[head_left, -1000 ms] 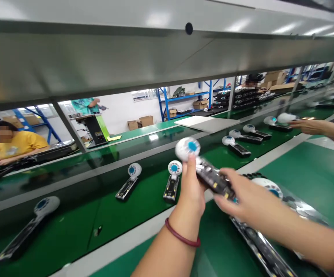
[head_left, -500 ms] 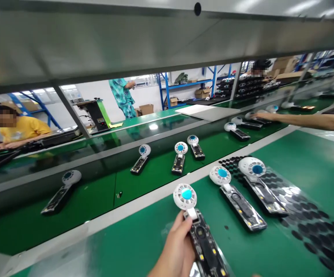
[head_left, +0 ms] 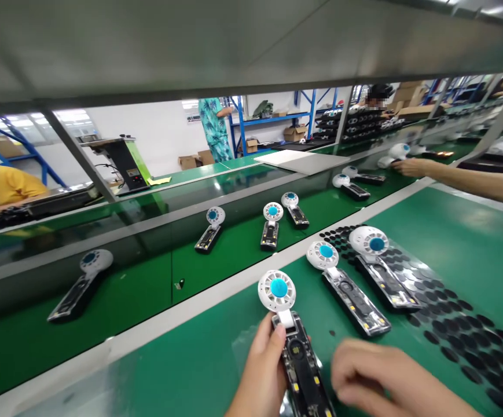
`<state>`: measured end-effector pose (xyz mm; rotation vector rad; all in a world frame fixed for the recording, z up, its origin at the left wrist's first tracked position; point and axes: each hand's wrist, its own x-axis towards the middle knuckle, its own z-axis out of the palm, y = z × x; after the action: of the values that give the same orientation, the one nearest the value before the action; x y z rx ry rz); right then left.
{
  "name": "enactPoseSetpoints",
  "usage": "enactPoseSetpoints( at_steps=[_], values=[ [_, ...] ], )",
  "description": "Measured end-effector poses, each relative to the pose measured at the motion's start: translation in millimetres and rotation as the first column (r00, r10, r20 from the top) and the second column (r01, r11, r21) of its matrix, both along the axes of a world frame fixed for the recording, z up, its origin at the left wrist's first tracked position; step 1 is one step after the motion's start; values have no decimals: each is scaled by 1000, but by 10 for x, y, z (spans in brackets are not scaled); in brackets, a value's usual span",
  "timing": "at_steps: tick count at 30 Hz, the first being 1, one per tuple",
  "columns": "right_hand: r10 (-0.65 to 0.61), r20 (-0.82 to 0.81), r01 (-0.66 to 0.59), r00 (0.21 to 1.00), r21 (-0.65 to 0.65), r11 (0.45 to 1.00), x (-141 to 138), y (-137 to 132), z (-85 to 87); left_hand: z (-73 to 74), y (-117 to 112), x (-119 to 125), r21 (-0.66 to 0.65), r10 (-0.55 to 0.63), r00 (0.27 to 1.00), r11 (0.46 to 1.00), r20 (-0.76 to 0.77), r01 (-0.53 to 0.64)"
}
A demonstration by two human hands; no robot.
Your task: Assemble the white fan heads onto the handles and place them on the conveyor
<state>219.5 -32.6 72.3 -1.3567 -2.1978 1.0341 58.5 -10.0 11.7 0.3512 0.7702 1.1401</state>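
My left hand (head_left: 260, 368) is closed around a device with a white round head, a blue centre and a dark body with an exposed circuit board (head_left: 300, 362). It tilts toward me at the lower middle of the head view. Just right of its body is my right hand (head_left: 375, 370), blurred, with curled fingers; whatever they may pinch is hidden. Two similar devices, a nearer one (head_left: 355, 304) and a farther one (head_left: 388, 281), lie on the green bench to the right. Beside and partly under them spreads a clear sheet of black discs (head_left: 451, 324).
Several like devices, one at far left (head_left: 75, 292), lie on the green conveyor belt (head_left: 147, 289) beyond a pale rail (head_left: 182, 315). A co-worker's hand (head_left: 411, 167) reaches over the belt at right. A grey overhead panel (head_left: 216, 49) spans the top.
My right hand has come in from the bottom edge, beside the held device. My left hand keeps its hold. The view has shifted slightly, and the co-worker's hand at right has drawn back.
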Motion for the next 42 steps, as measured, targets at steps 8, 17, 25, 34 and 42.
enactPoseSetpoints(
  at_steps=[8, 17, 25, 34, 42],
  values=[
    [-51, -2, 51, 999, 78, 996, -274, 339, -21, -71, 0, 18, 68, 52, 998, 996, -37, -49],
    [8, 58, -13, 998, 95, 995, -248, 284, -41, -178, -12, 9, 55, 99, 980, 994, -171, -91],
    [16, 64, -22, 998, 86, 996, -265, 272, -18, -147, -19, 0, 93, 60, 970, 995, -236, -39],
    [0, 203, -48, 979, 231, 972, -276, 271, -66, -135, -19, -42, 67, 12, 986, 998, -164, -1],
    [-45, 208, -46, 977, 411, 910, -299, 218, -121, -32, -31, -34, -13, -46, 997, 999, 64, 46]
  ],
)
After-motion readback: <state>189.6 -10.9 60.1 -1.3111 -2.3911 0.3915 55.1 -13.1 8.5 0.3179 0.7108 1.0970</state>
